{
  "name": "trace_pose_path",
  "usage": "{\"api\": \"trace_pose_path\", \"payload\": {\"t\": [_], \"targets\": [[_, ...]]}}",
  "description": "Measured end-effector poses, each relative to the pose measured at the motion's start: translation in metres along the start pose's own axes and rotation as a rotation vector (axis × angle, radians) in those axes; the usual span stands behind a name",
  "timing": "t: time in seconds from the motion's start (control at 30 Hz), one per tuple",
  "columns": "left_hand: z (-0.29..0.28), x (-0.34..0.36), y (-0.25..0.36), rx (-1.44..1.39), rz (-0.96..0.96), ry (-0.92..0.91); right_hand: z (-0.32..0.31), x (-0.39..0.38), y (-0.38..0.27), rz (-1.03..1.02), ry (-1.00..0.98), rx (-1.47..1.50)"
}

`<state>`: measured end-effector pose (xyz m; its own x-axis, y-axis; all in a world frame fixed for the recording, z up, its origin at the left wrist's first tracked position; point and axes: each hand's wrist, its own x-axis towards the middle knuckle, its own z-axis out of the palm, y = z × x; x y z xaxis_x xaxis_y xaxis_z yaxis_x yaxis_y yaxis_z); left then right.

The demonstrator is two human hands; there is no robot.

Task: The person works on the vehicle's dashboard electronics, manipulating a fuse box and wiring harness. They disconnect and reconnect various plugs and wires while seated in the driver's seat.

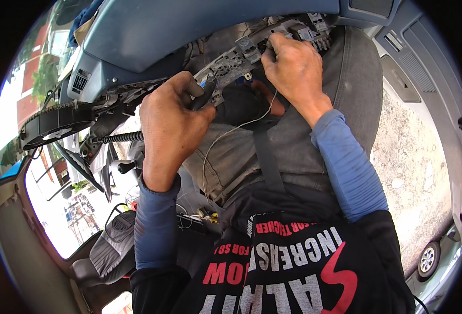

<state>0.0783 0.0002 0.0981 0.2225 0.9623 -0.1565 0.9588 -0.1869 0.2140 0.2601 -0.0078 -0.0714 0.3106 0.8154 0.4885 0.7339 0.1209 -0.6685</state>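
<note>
My left hand (171,118) is closed around the dark handle of a tool (206,94) with a blue collar, its tip against a grey plastic connector panel (239,60) under the blue dashboard (152,36). My right hand (294,65) grips the upper right part of that same panel, fingers curled over its edge by the sockets. The panel sits above my lap in grey trousers. A thin white wire (226,136) hangs from the panel down across my thigh. Both forearms wear blue sleeves.
The steering wheel (55,123) and a ribbed column spring (118,137) sit to the left. Below them are a gear lever (123,167), a grey seat (108,248) and loose coloured wires (205,214). The open door (425,78) shows gravel ground and a parked car's wheel (429,259) at right.
</note>
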Motion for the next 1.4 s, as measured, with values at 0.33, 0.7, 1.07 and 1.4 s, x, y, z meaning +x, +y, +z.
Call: {"api": "trace_pose_path", "payload": {"t": [0.33, 0.7, 1.07, 1.4], "targets": [[-0.001, 0.011, -0.001, -0.004, 0.063, -0.022, -0.001, -0.001, 0.0, 0.003, -0.009, -0.002], [0.0, 0.013, -0.002, 0.037, 0.072, -0.032, 0.002, 0.0, 0.002, -0.012, 0.033, 0.008], [-0.001, 0.007, 0.003, -0.004, 0.028, -0.05, 0.002, 0.001, 0.001, 0.005, 0.018, 0.005], [0.007, 0.006, 0.003, -0.059, 0.009, -0.038, 0.002, 0.0, 0.001, 0.003, 0.028, -0.004]]}}
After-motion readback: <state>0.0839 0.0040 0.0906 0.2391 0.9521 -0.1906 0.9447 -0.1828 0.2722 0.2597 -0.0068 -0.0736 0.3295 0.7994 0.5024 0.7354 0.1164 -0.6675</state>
